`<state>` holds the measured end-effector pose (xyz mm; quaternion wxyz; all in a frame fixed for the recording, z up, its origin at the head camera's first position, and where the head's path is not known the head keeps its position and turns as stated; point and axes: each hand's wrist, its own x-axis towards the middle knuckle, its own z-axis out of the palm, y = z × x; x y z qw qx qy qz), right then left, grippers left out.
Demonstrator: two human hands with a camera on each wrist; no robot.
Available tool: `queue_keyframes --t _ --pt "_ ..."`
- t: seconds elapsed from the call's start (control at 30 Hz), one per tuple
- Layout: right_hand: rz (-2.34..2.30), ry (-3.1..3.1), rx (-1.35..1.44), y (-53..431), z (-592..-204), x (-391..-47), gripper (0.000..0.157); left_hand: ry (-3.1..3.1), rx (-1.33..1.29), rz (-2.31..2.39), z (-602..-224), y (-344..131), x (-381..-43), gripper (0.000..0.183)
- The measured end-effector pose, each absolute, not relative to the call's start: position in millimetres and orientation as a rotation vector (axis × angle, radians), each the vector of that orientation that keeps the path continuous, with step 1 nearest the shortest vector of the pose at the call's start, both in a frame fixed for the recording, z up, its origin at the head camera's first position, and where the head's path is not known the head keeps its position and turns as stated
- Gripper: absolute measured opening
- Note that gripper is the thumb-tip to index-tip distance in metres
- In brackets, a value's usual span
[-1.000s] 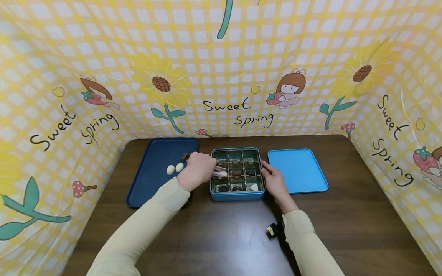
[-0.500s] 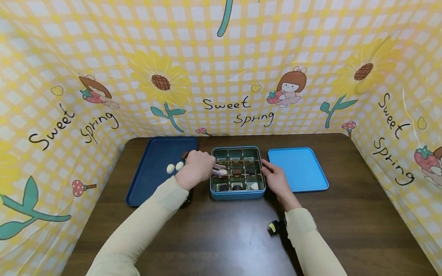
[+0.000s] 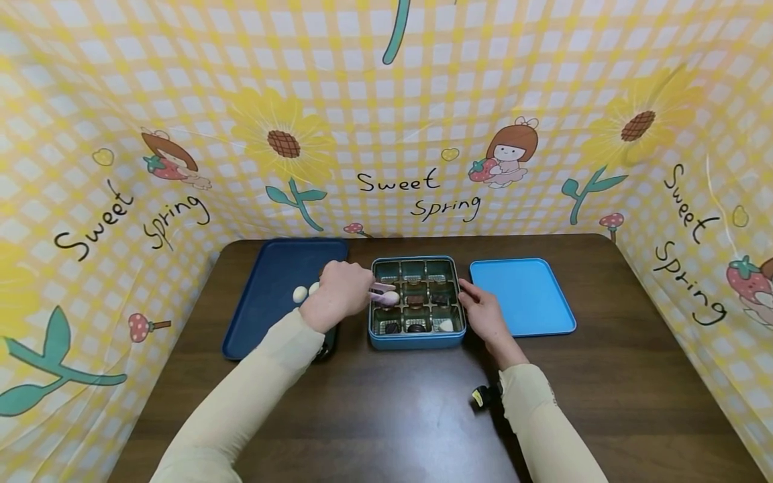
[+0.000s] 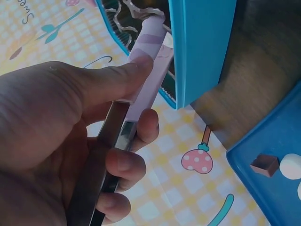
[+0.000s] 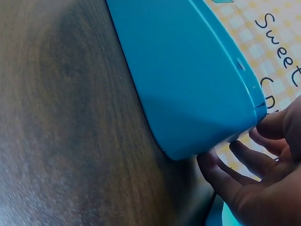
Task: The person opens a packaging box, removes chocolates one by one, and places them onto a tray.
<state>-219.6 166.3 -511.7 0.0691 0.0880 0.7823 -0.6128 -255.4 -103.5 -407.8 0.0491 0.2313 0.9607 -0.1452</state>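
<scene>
Left wrist view reveals what the head view hides: a left hand (image 4: 61,99) clasping metal tongs (image 4: 109,132) with lilac tips, and a brown block (image 4: 265,165) beside white pieces (image 4: 290,166) on a dark blue tray (image 3: 268,315). Right wrist view shows a right hand (image 5: 275,179), fingers loosely bent, touching a blue box (image 5: 183,84). Seen from the head, a white candy (image 3: 391,297) sits by the tong tips at the box's left middle compartment, whether pinched cannot be told; brown candy (image 3: 415,299) and dark candy (image 3: 440,298) complete that row.
</scene>
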Motion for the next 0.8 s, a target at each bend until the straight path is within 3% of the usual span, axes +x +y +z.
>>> queue_keyframes --t 0.37,0.8 --pt "-1.815 2.39 0.241 167 -513 -220 0.046 2.952 0.709 -0.36 -400 -111 -250 0.018" --pt "-1.814 2.384 0.244 167 -514 -220 0.046 3.057 0.629 -0.203 -375 -139 -239 0.033"
